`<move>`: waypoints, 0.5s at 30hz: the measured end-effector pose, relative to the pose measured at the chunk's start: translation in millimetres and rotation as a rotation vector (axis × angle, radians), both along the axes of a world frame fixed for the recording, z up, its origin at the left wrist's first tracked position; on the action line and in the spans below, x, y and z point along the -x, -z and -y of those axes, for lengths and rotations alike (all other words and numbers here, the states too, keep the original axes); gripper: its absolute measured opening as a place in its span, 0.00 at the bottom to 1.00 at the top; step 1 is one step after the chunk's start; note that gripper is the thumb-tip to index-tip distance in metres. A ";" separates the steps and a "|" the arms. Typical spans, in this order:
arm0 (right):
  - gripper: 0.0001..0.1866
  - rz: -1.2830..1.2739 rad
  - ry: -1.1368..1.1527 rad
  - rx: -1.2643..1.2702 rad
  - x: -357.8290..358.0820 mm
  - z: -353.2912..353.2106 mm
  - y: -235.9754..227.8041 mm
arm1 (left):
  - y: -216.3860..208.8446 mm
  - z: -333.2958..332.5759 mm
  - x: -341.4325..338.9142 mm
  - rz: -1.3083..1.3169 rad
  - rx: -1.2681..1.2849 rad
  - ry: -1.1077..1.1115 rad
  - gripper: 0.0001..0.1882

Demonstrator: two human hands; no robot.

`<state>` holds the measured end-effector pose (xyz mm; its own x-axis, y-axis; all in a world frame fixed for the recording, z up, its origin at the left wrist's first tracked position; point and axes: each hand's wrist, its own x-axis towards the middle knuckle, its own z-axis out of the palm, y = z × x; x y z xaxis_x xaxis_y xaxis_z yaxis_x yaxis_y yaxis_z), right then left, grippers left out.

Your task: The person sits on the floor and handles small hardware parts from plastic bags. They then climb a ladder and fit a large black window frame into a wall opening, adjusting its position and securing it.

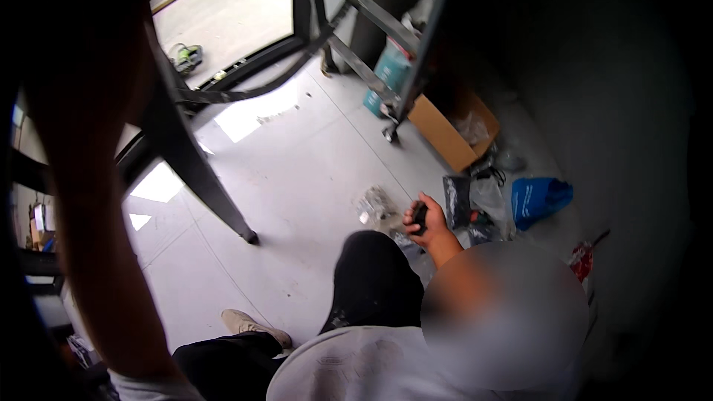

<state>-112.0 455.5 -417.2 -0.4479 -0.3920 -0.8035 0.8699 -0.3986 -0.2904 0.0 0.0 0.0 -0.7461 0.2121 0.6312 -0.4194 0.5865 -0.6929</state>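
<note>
My right hand [434, 229] is out over the floor at centre right, its fingers curled round a small black object [420, 217]. What kind of object it is does not show. On the left, my left arm [111, 252] reaches upward. Deep shadow at the upper left swallows my left hand, so its fingers cannot be made out. A dark metal ladder-like frame [200, 171] stands just beyond that arm, one tapered leg resting on the tiles. Below my right hand lie a clear plastic bag [376, 206] and a black packet [457, 200].
An open cardboard box [453, 130] sits by the wall at the right, near a teal bag [388, 74]. Closer lies a blue drawstring bag [541, 200]. A green tool [186, 57] rests beyond the glass door frame [252, 65]. Blurring covers part of my right side.
</note>
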 end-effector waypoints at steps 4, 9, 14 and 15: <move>0.21 0.004 -0.052 -0.143 -7.2 15.8 -65.1 | 8.7 -49.1 17.6 -0.383 -0.872 0.786 0.36; 0.22 0.054 -0.239 -0.270 -37.1 39.6 -151.2 | 9.1 -60.2 16.9 -0.459 -1.111 0.939 0.34; 0.20 0.351 -0.611 -0.254 -122.9 77.9 -216.8 | 20.2 -67.7 9.0 -0.282 -1.332 0.908 0.31; 0.20 0.325 -0.686 -0.323 -142.8 89.3 -237.1 | 24.1 -68.6 9.9 -0.235 -1.358 0.896 0.30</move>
